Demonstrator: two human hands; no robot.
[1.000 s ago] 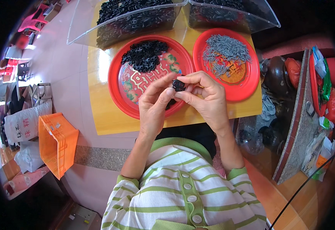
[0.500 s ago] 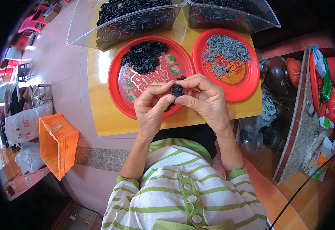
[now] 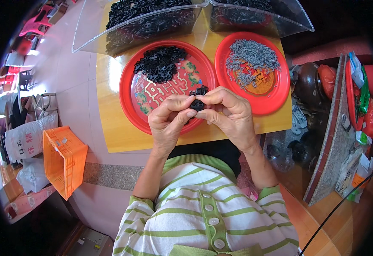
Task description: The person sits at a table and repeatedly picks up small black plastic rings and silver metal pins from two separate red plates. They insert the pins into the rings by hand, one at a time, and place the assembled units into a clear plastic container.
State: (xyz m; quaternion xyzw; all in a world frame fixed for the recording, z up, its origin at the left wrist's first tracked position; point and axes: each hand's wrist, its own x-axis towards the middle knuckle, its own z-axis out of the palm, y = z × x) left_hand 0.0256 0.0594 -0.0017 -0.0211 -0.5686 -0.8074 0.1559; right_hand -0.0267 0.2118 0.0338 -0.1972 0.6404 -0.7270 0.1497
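A small black plastic piece with two holes (image 3: 197, 105) is pinched between the thumbs and forefingers of both hands. My left hand (image 3: 169, 121) closes on its left side and my right hand (image 3: 229, 115) on its right. They hover over the near right part of a red patterned tray (image 3: 125, 102). A heap of similar black pieces (image 3: 158, 64) lies in the far part of that tray, and a few more black pieces (image 3: 201, 90) lie just beyond my fingertips. To the right, a second red tray (image 3: 282, 96) holds many small grey screw-like pins (image 3: 254, 55).
Two clear plastic bins (image 3: 152, 25) (image 3: 259, 21) of dark parts stand at the table's far side. The wooden table (image 3: 114, 132) ends close to my lap. An orange crate (image 3: 65, 162) sits on the floor at left; a black cable (image 3: 344, 207) runs at lower right.
Both hands have shifted slightly, and the fingers now cover more of the black piece. Black pieces beyond the fingertips show more clearly.
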